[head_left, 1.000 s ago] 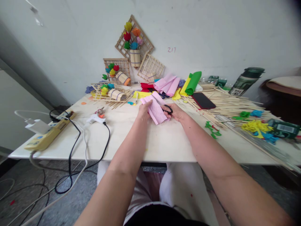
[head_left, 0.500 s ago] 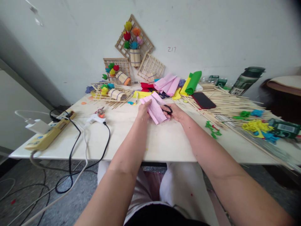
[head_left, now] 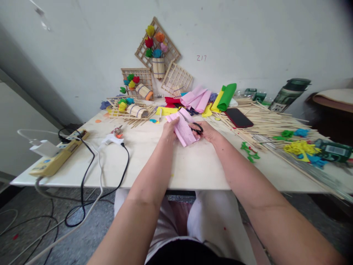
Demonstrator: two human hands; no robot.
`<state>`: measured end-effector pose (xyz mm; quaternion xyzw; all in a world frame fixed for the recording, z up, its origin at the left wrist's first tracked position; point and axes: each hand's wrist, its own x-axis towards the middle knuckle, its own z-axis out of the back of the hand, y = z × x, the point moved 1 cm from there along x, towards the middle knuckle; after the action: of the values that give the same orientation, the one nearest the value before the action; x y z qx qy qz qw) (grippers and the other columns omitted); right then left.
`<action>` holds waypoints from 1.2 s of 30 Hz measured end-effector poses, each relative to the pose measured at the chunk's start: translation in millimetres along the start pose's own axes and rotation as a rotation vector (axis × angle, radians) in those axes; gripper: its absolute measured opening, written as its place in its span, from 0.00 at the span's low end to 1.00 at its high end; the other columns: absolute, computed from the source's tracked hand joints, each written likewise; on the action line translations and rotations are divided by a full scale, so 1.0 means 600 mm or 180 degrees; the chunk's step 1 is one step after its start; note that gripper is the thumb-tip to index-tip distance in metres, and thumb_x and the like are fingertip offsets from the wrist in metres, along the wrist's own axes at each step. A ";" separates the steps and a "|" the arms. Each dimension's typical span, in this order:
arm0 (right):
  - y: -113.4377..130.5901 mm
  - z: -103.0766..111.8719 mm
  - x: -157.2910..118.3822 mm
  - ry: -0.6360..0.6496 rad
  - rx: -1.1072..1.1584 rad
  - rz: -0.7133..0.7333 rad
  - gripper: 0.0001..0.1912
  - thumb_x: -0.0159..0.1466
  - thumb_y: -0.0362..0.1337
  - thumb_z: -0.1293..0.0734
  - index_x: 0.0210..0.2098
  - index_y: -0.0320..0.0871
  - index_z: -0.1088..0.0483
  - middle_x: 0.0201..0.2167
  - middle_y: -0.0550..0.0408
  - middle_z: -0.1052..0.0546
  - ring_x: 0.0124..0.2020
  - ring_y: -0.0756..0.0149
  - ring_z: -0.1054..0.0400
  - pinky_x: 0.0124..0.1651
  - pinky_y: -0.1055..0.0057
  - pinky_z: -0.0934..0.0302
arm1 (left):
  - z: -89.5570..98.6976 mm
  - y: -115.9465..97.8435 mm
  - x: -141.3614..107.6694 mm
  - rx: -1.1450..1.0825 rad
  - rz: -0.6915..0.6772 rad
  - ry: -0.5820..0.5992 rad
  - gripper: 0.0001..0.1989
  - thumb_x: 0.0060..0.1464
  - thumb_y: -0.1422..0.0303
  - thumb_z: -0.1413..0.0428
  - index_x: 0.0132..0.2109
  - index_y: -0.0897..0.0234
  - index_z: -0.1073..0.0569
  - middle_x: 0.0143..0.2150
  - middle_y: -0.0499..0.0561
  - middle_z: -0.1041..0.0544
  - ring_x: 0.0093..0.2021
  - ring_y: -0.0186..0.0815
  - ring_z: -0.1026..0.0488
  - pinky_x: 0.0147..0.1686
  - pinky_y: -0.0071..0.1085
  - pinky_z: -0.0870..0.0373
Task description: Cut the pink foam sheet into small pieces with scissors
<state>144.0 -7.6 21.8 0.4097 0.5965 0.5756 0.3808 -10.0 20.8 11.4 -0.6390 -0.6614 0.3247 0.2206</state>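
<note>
A folded piece of pink paper (head_left: 183, 132) is over the middle of the white table (head_left: 198, 167). My left hand (head_left: 170, 129) is closed on its left edge. Black-handled scissors (head_left: 198, 128) are in my right hand (head_left: 205, 131), its fingers wrapped round the handles. The blades lie along the paper's upper right part and are partly hidden by it. Behind the paper are a yellow sheet (head_left: 168, 110) and larger pink sheets (head_left: 197, 98).
A hot glue gun (head_left: 113, 139) and a power strip (head_left: 57, 158) with trailing cables stand left. Right are thin sticks (head_left: 261, 119), a phone (head_left: 239, 117), green scraps (head_left: 249, 151) and a bottle (head_left: 289, 95). Stick frames with paper flowers (head_left: 154, 42) stand at the wall.
Both hands, the pink paper and the scissors have shifted very slightly to the right. The hold on each has stayed the same.
</note>
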 end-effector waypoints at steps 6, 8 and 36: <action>0.005 -0.002 -0.003 -0.0065 -0.0137 0.0089 0.20 0.51 0.47 0.26 0.22 0.39 0.36 0.13 0.60 0.35 0.12 0.78 0.47 0.12 0.78 0.54 | -0.001 0.002 -0.001 0.0023 0.0078 0.0073 0.12 0.40 0.76 0.36 0.35 0.67 0.27 0.30 0.54 0.22 0.37 0.42 0.22 0.46 0.40 0.26; 0.004 -0.001 -0.001 -0.0078 -0.0158 0.0098 0.20 0.51 0.48 0.26 0.22 0.40 0.36 0.13 0.60 0.35 0.12 0.78 0.47 0.12 0.78 0.54 | -0.002 0.002 -0.003 0.0037 0.0096 0.0101 0.13 0.40 0.76 0.36 0.36 0.68 0.27 0.31 0.55 0.22 0.37 0.43 0.22 0.46 0.41 0.26; -0.002 -0.003 0.007 -0.0123 -0.0042 0.0162 0.19 0.50 0.47 0.27 0.23 0.40 0.37 0.14 0.62 0.37 0.12 0.79 0.48 0.12 0.80 0.56 | 0.003 0.006 0.001 0.0120 0.0060 0.0195 0.11 0.43 0.75 0.38 0.37 0.69 0.28 0.31 0.55 0.22 0.35 0.42 0.22 0.45 0.40 0.26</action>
<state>140.8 -4.6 20.8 0.4332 0.5746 0.5811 0.3802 -8.8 21.0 7.9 -0.6507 -0.6421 0.3195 0.2497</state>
